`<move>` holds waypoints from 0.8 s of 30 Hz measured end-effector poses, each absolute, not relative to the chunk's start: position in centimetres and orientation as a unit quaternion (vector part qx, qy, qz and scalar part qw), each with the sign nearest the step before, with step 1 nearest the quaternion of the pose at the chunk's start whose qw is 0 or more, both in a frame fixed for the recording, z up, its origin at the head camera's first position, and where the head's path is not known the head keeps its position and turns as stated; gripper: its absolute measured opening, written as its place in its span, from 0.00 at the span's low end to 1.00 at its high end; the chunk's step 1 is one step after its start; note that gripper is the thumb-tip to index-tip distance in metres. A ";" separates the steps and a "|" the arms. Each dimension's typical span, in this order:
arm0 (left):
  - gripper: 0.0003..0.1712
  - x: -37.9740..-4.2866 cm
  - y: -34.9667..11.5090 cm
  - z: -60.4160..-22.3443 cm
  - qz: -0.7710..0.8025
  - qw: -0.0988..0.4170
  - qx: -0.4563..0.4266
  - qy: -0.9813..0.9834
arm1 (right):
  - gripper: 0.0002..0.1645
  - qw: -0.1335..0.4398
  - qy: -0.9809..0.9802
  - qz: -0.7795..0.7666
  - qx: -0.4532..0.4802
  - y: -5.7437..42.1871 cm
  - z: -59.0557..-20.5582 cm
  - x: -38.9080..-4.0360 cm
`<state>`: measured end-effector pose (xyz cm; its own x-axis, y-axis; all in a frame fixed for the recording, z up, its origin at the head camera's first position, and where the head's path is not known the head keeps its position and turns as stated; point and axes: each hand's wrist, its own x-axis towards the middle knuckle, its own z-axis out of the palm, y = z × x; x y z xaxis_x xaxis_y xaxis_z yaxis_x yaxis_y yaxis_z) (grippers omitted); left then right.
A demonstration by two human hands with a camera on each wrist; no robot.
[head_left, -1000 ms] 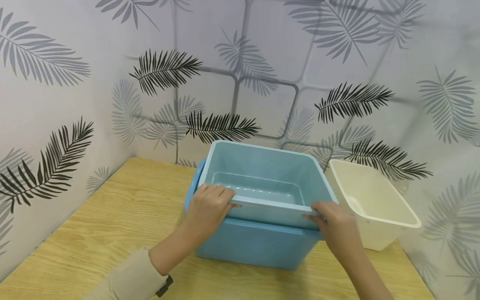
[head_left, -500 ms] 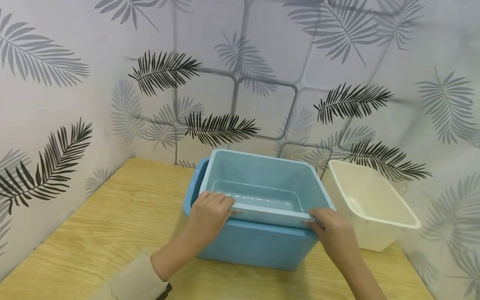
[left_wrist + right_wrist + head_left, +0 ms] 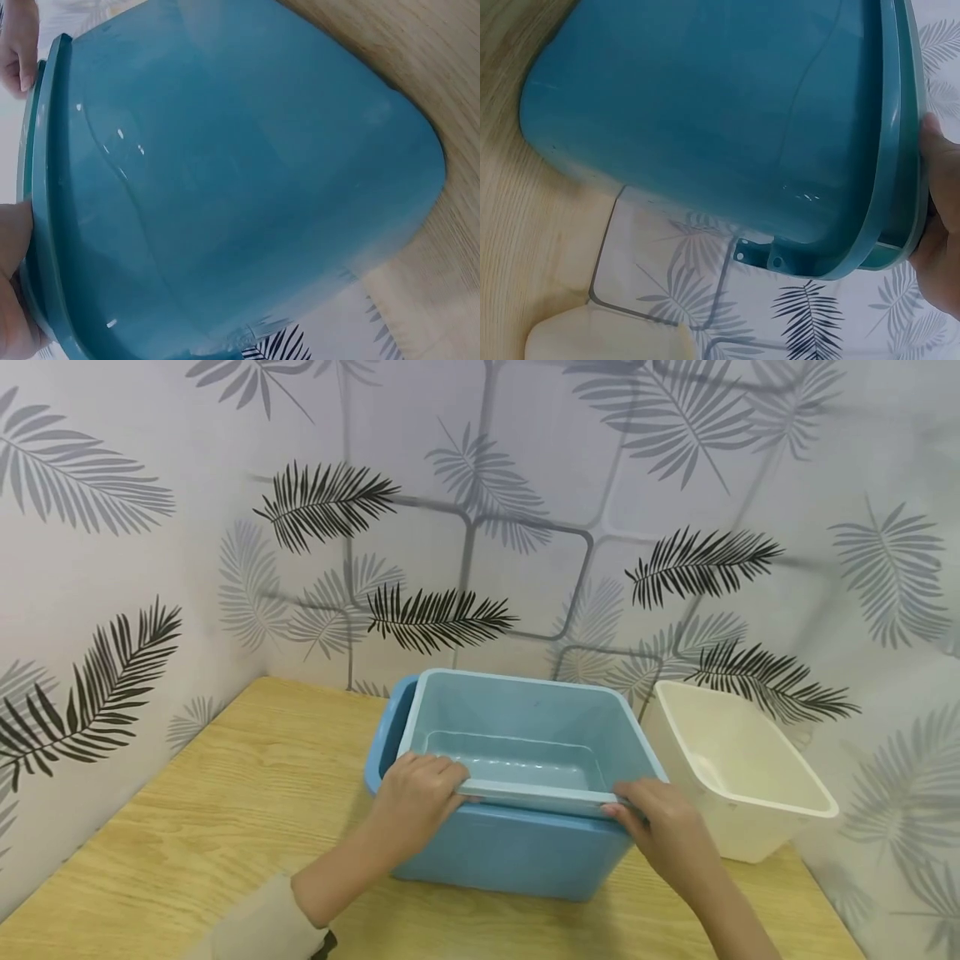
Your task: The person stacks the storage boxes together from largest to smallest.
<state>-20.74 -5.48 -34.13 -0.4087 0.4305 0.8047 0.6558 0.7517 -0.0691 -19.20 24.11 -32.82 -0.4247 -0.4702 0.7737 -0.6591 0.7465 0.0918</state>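
In the head view a light blue bin sits nested inside a darker blue bin, its rim a little above the outer one. My left hand grips the near rim of the light blue bin at its left end. At the right end of that same rim, my right hand holds on with the thumb under the edge. The left wrist view shows the outer bin's side close up, with my left hand at the rims. My right hand pinches the inner rim in the right wrist view.
A cream bin stands just right of the blue ones. All rest on a wood-grain table against a leaf-patterned wall. The outer bin's left rim sticks out past the inner one.
The light blue bin has sunk lower into the darker blue bin, both hands going down with it on its rim. The outer and cream bins have stayed put.
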 end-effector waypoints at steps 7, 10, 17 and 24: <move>0.19 -21.4 -6.4 -34.3 -0.140 0.424 -0.361 -0.819 | 0.29 0.425 -0.831 0.128 0.336 23.6 -33.2 -19.2; 0.19 -21.5 -6.8 -34.3 -0.140 0.420 -0.370 -0.817 | 0.30 0.432 -0.826 0.131 0.337 23.3 -33.3 -19.2; 0.20 -21.1 -7.1 -34.1 -0.141 0.402 -0.363 -0.828 | 0.20 0.409 -0.836 0.140 0.338 23.1 -34.1 -19.0; 0.20 -20.7 -7.2 -34.1 -0.136 0.397 -0.354 -0.836 | 0.14 0.404 -0.831 0.151 0.351 23.2 -34.4 -19.2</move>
